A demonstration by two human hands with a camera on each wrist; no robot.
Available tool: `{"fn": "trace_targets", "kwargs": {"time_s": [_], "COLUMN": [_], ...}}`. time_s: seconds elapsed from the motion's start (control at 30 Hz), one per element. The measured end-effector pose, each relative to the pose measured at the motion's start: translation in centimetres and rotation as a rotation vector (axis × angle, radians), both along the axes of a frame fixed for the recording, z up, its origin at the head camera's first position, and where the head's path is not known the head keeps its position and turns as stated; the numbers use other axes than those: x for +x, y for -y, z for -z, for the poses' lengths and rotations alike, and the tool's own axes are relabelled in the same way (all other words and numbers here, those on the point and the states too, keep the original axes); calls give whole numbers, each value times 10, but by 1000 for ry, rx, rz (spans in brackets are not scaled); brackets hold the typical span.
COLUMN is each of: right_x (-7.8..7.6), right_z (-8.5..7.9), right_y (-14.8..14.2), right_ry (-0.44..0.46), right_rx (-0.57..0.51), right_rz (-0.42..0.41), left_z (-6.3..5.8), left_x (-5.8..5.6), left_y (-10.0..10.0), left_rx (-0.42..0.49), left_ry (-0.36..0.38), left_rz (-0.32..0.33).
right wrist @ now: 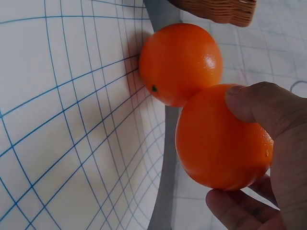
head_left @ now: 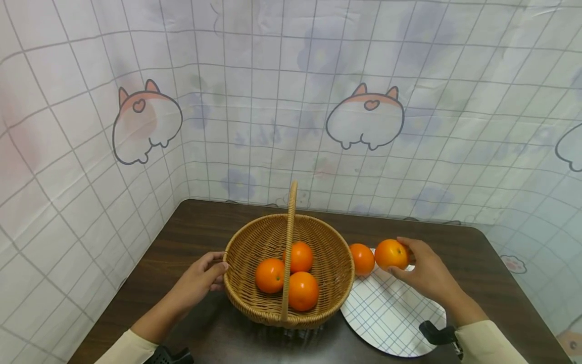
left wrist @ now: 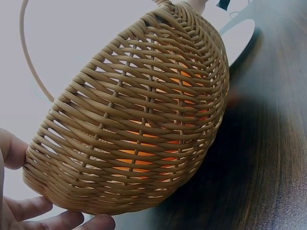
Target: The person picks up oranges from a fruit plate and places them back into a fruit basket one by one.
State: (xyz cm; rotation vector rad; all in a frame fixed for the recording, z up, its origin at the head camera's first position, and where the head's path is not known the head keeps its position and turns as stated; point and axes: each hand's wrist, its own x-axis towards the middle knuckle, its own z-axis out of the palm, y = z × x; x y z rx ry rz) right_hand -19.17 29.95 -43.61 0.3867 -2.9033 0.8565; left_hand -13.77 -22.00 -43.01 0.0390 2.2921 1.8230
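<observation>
A round wicker basket [head_left: 245, 298] with a tall handle [head_left: 291, 227] holds three oranges [head_left: 303, 291]. My left hand [head_left: 204, 275] grips its left rim, thumb on top and fingers against the outside in the left wrist view. On the right, my right hand [head_left: 427, 270] holds an orange [head_left: 392, 254] between thumb and fingers, above the far part of a white plate [head_left: 386, 313] with blue grid lines. Another orange [right wrist: 180, 64] rests on the plate close to the basket, and the held one appears against it in the right wrist view.
Basket and plate stand side by side on a dark wood-grain table [head_left: 182, 232]. A white grid-patterned cloth [head_left: 254, 101] with cartoon prints hangs behind the table and along its sides. The basket's handle arches high over its middle.
</observation>
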Motion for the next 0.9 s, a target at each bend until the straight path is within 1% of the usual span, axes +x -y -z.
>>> {"fn": "trace_targets", "kwargs": {"time_s": [0.2, 0.4, 0.67, 0.9], "right_x": [4, 7, 10, 12], "right_z": [-5, -10, -16, -22], "right_y": [3, 5, 10, 19], "right_ry": [-38, -52, -65, -95], "right_rx": [7, -4, -9, -32], "right_rz": [-15, -34, -50, -74], "left_z": [0, 0, -1, 1], "left_x": [0, 0, 1, 0], "left_y": [-1, -1, -2, -1], "left_rx": [-3, 1, 8, 6], "left_ry": [-4, -2, -1, -7], "left_rz": [-4, -12, -9, -7]}}
